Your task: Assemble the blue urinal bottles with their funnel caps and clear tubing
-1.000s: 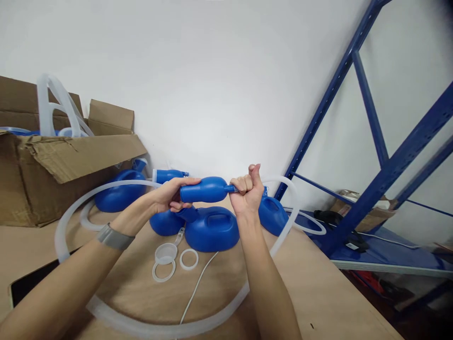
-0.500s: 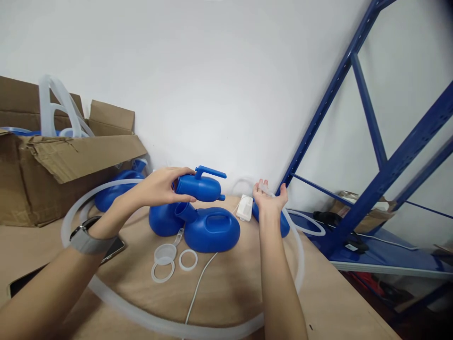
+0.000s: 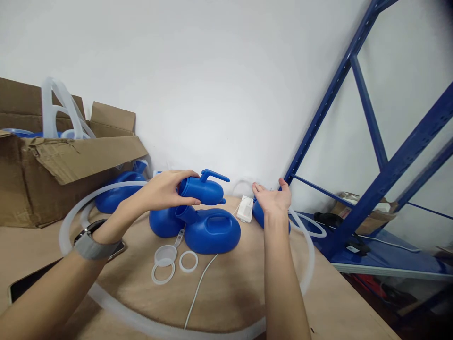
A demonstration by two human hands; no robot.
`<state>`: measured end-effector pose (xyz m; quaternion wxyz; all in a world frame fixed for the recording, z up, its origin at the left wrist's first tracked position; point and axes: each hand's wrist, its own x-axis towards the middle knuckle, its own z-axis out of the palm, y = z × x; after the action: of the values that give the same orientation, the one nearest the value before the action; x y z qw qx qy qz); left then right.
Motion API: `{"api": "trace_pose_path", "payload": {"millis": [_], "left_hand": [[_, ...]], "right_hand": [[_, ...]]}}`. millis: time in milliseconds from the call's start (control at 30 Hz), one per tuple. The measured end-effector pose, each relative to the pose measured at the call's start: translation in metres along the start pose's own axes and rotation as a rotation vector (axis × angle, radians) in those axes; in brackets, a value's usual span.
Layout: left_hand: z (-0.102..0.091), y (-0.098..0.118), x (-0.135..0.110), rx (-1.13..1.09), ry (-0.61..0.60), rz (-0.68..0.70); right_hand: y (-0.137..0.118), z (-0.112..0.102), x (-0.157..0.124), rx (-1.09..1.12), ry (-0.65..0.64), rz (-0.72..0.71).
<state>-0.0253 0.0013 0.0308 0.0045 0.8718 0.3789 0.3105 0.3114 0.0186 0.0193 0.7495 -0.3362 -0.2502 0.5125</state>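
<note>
My left hand (image 3: 170,189) grips a blue plastic funnel piece (image 3: 203,191) by its wide end, thumb below and fingers above. The piece lies sideways, with a handle on top and a narrow spout to the right. Below it a blue plastic urinal bottle (image 3: 212,231) sits on the table, with another blue bottle (image 3: 161,222) partly behind it. Palm up, my right hand (image 3: 272,200) is open, fingers stretched, in front of a third blue bottle (image 3: 260,215). A translucent hose (image 3: 307,255) loops across the table and passes beside my right wrist; its near end is hidden.
A clear cap (image 3: 165,255) and a white ring (image 3: 188,261) lie on the table. Behind my right hand is a white box-shaped device (image 3: 245,209). An open carton (image 3: 71,179) stands left, a phone (image 3: 31,281) lies under my left arm, and blue shelving (image 3: 375,193) rises right.
My left hand has shifted slightly right and down with the funnel piece. My right hand has moved right, its fingers spreading; the hose end seen across its palm no longer shows.
</note>
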Motion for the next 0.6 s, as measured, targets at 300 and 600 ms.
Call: {"api": "trace_pose_path", "payload": {"millis": [300,600], "left_hand": [[-0.004,0.005,-0.001,-0.132,0.122,-0.012],[0.003,0.026,-0.003,-0.25,-0.005,-0.076]], "right_hand": [[0.01,0.049,-0.058,-0.517,-0.566,-0.365],[0.01,0.051,-0.076,-1.146,-0.902,-0.441]]}}
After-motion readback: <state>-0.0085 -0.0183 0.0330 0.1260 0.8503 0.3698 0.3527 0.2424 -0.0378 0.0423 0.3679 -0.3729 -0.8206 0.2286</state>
